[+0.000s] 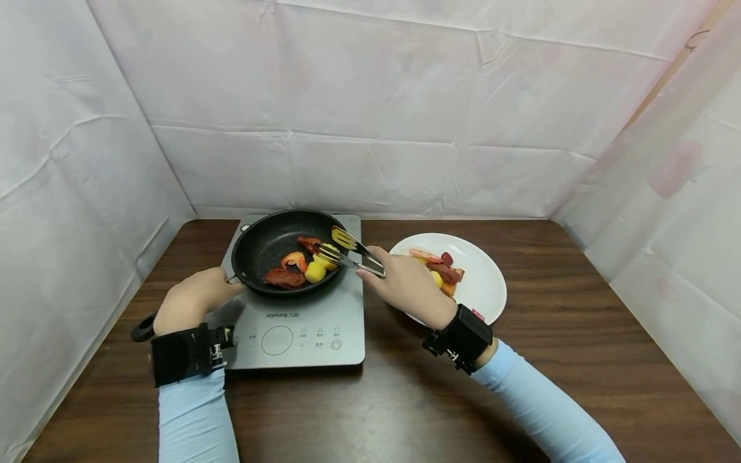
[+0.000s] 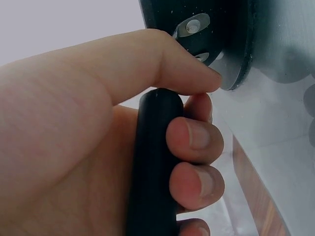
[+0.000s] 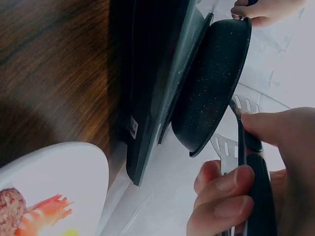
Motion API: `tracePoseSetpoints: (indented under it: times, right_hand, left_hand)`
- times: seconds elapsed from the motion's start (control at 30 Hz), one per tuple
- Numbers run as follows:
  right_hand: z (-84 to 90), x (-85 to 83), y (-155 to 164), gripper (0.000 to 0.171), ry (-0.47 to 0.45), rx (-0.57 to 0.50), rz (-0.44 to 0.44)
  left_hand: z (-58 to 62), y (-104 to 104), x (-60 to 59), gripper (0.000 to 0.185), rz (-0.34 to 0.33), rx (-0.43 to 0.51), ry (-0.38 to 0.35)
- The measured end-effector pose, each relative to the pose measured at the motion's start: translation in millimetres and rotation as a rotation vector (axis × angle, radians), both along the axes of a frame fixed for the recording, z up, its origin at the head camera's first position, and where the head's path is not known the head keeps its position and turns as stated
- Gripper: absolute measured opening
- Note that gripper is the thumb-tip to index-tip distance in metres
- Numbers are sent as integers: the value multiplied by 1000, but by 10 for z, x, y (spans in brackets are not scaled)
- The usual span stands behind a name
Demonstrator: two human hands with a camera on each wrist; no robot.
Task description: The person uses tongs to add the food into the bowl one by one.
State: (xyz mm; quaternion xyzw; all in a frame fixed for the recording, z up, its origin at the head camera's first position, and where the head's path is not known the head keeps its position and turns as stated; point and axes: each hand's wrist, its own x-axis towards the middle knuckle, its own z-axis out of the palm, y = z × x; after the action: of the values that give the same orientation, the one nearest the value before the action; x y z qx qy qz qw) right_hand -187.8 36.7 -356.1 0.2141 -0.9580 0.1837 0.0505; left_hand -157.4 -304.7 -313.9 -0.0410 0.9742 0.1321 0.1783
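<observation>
A black frying pan (image 1: 263,247) sits on a grey induction cooker (image 1: 301,321) and holds red meat pieces, a shrimp and yellow chunks. My left hand (image 1: 191,299) grips the pan's black handle (image 2: 152,167), fingers curled round it. My right hand (image 1: 405,283) holds metal tongs (image 1: 350,254) whose slotted tips reach over the pan's right side, closed around a yellow chunk (image 1: 327,257). In the right wrist view the tongs (image 3: 238,147) hang beside the pan's rim (image 3: 216,83). A white plate (image 1: 480,289) with shrimp, meat and yellow bits lies right of the cooker.
The dark wooden table (image 1: 579,334) is walled in by white sheeting on three sides. The cooker's control panel (image 1: 295,337) faces me. Bare tabletop shows in front and to the right of the plate.
</observation>
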Motion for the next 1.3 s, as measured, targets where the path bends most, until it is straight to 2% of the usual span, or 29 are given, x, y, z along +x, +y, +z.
tracePoseSetpoints:
  times: [0.23,0.57,0.73,0.97,1.3]
  right_hand:
    - [104,-39,25,63,-37,27,19]
    - [191,-101,342,60,-54,20,-82]
    - [121,-99,609,58,-41,60,-142]
    - [-72,-135,938,58,-22,87,-170]
    - [-229,-186,1250,63,-112,123,-253]
  left_hand:
    - [3,-32,-8,37,-15,-3,2]
    - [21,-87,2,39,-46,-5,25]
    - [25,-80,2,39,-48,-5,18]
    - [22,-70,6,39,-24,-8,16]
    - [29,-68,12,40,-37,-9,28]
